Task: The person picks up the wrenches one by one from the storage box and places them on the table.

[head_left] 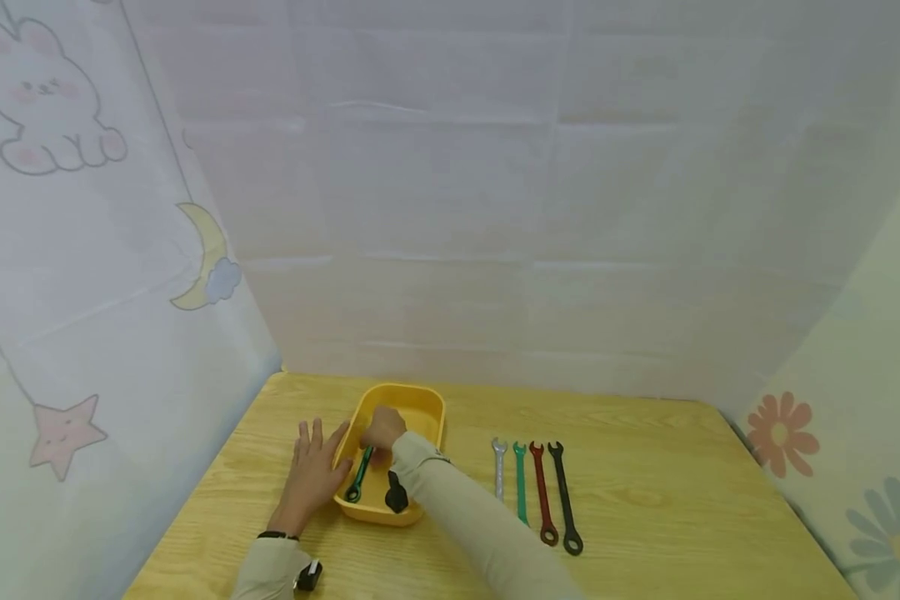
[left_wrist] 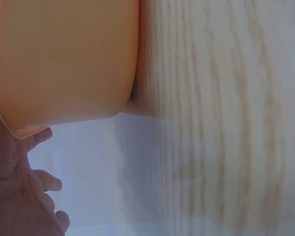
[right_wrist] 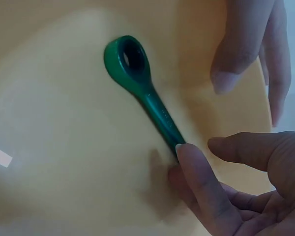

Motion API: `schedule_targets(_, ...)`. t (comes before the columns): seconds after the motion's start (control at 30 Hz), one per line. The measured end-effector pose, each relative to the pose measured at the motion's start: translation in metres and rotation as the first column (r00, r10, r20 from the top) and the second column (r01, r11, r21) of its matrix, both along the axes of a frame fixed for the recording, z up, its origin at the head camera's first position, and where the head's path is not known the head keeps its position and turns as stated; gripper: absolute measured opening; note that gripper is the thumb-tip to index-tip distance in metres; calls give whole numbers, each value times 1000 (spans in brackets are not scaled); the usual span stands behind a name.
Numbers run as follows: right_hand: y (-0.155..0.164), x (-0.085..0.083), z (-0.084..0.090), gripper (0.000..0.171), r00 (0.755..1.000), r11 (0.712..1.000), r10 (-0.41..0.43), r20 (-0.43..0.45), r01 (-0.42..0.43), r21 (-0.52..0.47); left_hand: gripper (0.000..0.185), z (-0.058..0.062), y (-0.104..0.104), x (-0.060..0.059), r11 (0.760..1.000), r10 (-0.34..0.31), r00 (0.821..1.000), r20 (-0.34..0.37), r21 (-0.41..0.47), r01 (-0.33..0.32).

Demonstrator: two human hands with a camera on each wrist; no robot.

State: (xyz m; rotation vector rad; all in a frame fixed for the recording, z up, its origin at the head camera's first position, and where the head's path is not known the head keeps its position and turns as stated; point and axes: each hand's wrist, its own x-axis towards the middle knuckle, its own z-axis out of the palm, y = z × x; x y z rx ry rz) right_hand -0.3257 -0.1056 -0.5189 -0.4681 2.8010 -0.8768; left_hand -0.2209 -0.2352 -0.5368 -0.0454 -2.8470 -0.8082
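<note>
A yellow tray (head_left: 401,518) stands on the table, left of the middle in the head view. My right hand (head_left: 384,427) reaches down into it. In the right wrist view its curled fingers (right_wrist: 199,172) hold the shaft of a green wrench (right_wrist: 160,114), while the thumb stands a little apart. The wrench's ring end points away from the hand over the tray floor; its other end is hidden by the fingers. My left hand (head_left: 315,471) rests at the tray's left rim, fingers spread, one digit over the edge. The left wrist view shows the tray's outer wall (left_wrist: 69,64) beside that hand (left_wrist: 19,191).
Right of the tray several wrenches lie side by side: a silver one (head_left: 500,471), a green one (head_left: 521,483), a red one (head_left: 543,496) and a black one (head_left: 564,500). My right sleeve partly covers the silver one's lower end. Patterned sheets (head_left: 435,208) rise around the wooden table (head_left: 667,492).
</note>
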Motion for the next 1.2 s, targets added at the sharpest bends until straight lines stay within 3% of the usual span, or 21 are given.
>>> schedule_targets(0.17, 3, 0, 0, 21, 999, 1000, -14, 34, 14, 5, 60, 1, 1, 1, 1000, 8, 1000, 3, 2, -8)
schedule_targets(0.43, 7, 7, 11, 16, 988, 988, 71, 137, -88, 127, 60, -2, 3, 3, 1000, 14, 1000, 5, -12, -14)
schedule_targets(0.7, 6, 5, 11, 18, 987, 962, 99, 123, -127, 244, 62, -2, 2, 3, 999, 33, 999, 2, -6, -33)
schedule_targets(1.0, 10, 1, 4, 24, 979, 973, 90, 183, -126, 192, 63, 0, 2, 4, 999, 48, 997, 56, 1, -48)
schedule_targets(1.2, 12, -3, 0, 20, 974, 975, 91, 207, -129, 181, 56, 1, 3, 4, 997, 79, 997, -3, -21, -79)
